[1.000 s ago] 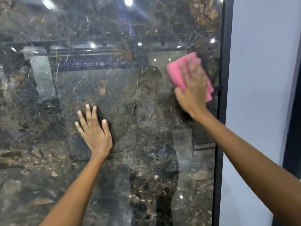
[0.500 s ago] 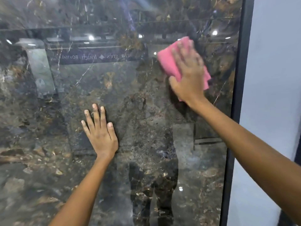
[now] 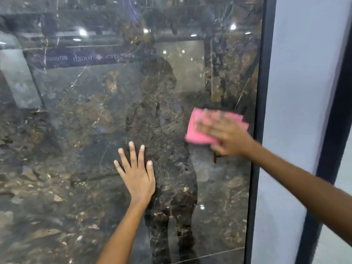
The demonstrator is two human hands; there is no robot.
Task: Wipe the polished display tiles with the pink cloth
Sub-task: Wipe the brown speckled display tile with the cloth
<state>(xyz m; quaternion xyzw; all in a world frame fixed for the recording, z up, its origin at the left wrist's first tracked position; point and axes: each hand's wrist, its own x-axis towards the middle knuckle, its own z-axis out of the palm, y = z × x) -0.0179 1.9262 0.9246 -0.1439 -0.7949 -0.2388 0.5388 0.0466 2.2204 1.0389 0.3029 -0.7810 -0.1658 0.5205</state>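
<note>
**Cloth carried lower on the tile**

Since the earlier frame, the pink cloth [image 3: 200, 128] has been brought down beside the dark frame [image 3: 262, 111]. It is pressed flat against the polished tile [image 3: 76, 130] by the right hand [image 3: 226, 136], fingers extended though blurred. The left hand [image 3: 137, 176] is laid open on the tile, fingers spread, nothing held.

Your right hand [image 3: 226, 136], flat on the folded pink cloth [image 3: 198, 130], sits just beside the dark upright metal frame [image 3: 263, 92] edging the polished dark marble tile [image 3: 76, 121]. Your left hand [image 3: 136, 174] lies spread lower left. Open tile stretches above and far left.
</note>
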